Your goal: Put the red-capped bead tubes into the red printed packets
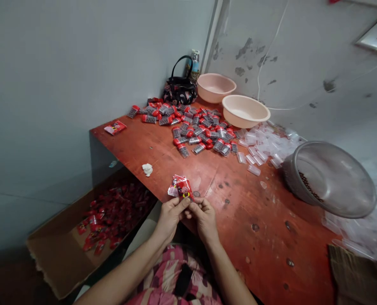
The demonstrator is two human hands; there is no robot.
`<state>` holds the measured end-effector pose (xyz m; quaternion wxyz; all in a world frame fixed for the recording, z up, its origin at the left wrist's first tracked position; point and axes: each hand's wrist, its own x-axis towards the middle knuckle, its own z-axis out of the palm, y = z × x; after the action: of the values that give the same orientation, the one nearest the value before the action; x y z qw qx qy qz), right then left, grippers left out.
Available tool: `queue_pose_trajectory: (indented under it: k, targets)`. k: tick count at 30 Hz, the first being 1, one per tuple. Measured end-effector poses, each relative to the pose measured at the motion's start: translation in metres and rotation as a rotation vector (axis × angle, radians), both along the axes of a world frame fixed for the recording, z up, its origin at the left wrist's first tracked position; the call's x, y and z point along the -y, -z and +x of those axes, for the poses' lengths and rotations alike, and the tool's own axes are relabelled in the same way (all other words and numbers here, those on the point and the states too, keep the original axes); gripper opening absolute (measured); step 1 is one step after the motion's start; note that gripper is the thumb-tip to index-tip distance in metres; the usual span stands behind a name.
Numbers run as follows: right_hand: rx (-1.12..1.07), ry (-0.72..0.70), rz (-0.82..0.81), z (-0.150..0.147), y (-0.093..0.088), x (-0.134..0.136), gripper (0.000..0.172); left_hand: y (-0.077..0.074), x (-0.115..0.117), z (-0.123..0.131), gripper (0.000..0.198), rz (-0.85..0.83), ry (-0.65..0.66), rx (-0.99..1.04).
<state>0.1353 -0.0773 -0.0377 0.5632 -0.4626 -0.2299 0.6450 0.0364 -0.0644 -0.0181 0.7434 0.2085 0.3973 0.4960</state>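
Both hands meet at the near edge of the red table [239,190]. My left hand [171,215] and my right hand [204,216] pinch the lower end of a red packet [184,189] between thumbs and fingers. Beyond it, partly covered by it, lies another red and white packet [173,186]. Farther back is a pile of small clear containers with red caps and dark contents [199,148]. To their right are clear, uncapped containers [254,170].
A crumpled white tissue [147,170] and flat red packets [115,127] lie left. Behind stand a handbag [180,92], a bottle [194,63] and two pink basins [246,111]. A grey basin [331,178] tilts at right. Below left, a cardboard box [61,258] holds red packets.
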Motion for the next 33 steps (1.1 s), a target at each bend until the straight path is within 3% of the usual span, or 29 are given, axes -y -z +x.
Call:
queue_pose_trajectory:
  k: [5,11,15,33]
  targets:
    - [0.072,-0.004,0.04,0.003,0.0,0.0,0.014,0.005,0.0,-0.007,0.018,0.102,-0.038,-0.046]
    - [0.152,0.06,0.118,0.002,-0.002,-0.003,0.022,0.016,-0.005,-0.02,0.026,0.28,-0.077,-0.419]
    - [0.167,0.053,0.136,0.001,0.001,-0.003,0.023,0.016,-0.001,-0.021,0.026,0.367,-0.074,-0.543]
    - [0.182,0.029,0.124,0.002,0.002,0.0,0.023,0.011,-0.002,-0.019,0.03,0.385,-0.07,-0.594]
